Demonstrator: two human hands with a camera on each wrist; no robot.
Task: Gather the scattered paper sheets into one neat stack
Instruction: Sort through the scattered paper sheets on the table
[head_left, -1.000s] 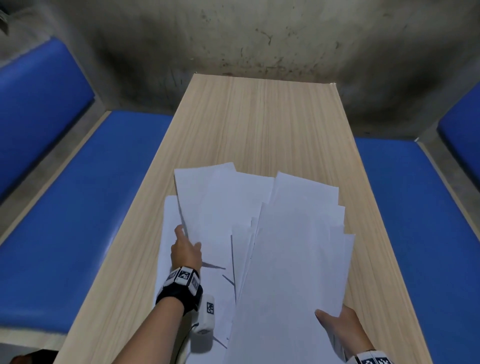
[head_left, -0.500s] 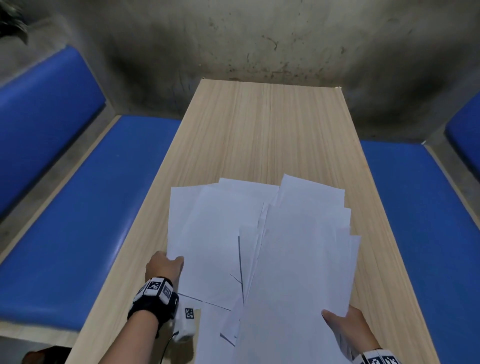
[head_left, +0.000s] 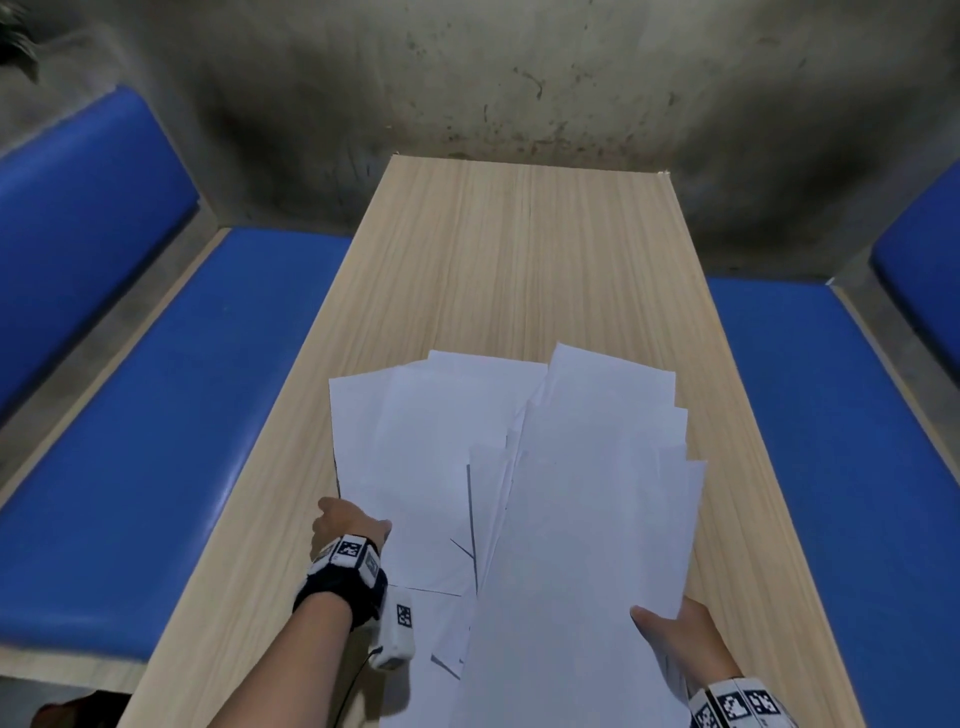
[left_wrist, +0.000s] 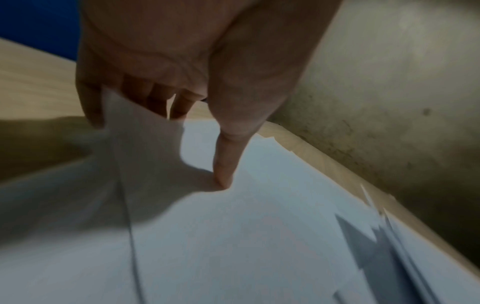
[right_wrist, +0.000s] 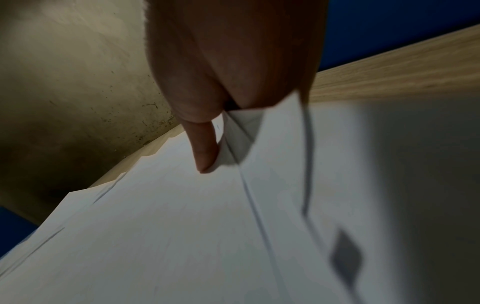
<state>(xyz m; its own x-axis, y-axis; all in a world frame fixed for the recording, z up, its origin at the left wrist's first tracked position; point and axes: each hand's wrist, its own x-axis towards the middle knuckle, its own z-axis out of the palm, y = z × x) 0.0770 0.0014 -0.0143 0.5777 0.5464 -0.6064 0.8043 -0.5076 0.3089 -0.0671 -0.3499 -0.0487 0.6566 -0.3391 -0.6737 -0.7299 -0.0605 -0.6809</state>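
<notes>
Several white paper sheets (head_left: 519, 493) lie fanned and overlapping on the near half of a light wooden table (head_left: 519, 249). My left hand (head_left: 348, 525) grips the left edge of the left-hand sheets (left_wrist: 233, 236), thumb (left_wrist: 223, 174) on top and fingers (left_wrist: 179, 107) curled beneath. My right hand (head_left: 675, 639) holds the near right corner of the larger, right-hand bundle (head_left: 587, 571). In the right wrist view its thumb (right_wrist: 205, 152) presses on top of the sheets (right_wrist: 168, 236) while the other fingers are hidden under them.
Blue padded benches (head_left: 171, 447) (head_left: 831, 467) run along both long sides of the table. A stained grey wall (head_left: 519, 78) closes off the far end. Bare table surface stretches beyond the sheets.
My left hand has slid back toward me along the left sheets' edge, swinging them straighter and closer to the right bundle. My right hand has kept its hold at the near corner.
</notes>
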